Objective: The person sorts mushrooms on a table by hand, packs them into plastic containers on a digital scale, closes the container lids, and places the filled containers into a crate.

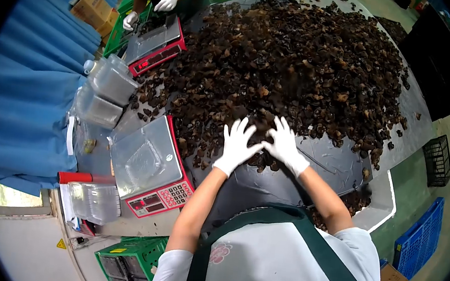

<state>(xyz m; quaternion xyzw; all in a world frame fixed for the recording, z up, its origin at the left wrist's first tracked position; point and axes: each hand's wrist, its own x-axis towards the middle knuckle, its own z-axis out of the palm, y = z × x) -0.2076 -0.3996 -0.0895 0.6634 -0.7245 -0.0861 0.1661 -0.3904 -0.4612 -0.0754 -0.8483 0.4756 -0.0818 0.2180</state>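
A large heap of dried wood ear mushrooms point(293, 65) covers much of the grey table. My left hand point(237, 146), in a white glove, lies at the heap's near edge with its fingers spread. Close beside it on the right, my right hand point(286, 146), gloved the same way, also has its fingers apart on the mushrooms. The two thumbs nearly meet. I see nothing gripped in either hand. A thin dark rod point(316, 160) lies just right of my right hand. To the left, a red scale point(159, 199) bears a clear plastic container point(148, 162).
Across the table, a co-worker's gloved hand point(166, 2) is near a second red scale point(157, 56). Stacked clear containers point(107, 89) stand at the left edge, more containers point(93, 202) nearer me. A white bin point(380, 203) with mushrooms sits at right.
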